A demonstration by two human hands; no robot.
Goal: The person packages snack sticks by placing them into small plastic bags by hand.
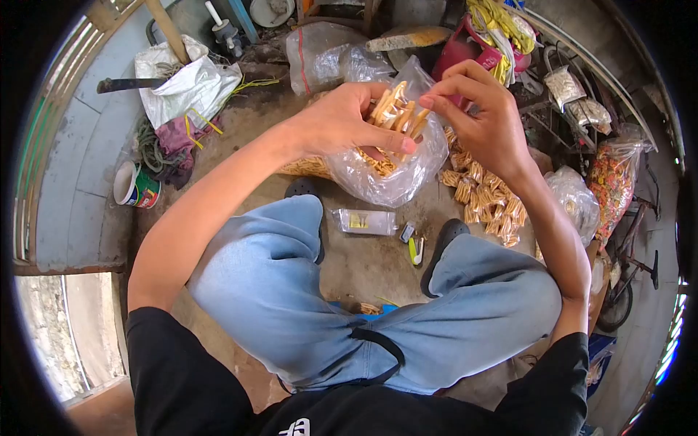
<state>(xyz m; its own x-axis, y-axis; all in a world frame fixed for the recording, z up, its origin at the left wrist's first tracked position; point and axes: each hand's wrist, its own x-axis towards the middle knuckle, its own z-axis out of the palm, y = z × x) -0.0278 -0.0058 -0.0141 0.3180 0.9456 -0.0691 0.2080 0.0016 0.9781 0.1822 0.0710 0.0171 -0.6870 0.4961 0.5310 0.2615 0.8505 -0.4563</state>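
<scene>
My left hand is wrapped round a small clear plastic bag with thin golden snack sticks standing in it. At the bag's right side, my right hand has thumb and forefinger pinched together. A stick shows just below those fingertips, but whether they grip it or the bag's edge I cannot tell. Beneath both hands lies a large clear plastic bag with loose sticks in it. Several filled snack packets are heaped on the floor to the right, under my right forearm.
Near my feet are a pack of clear plastic bags, a green stapler and a small box. A white sack and a paint bucket stand left. A red bucket and a bag of colourful snacks stand right.
</scene>
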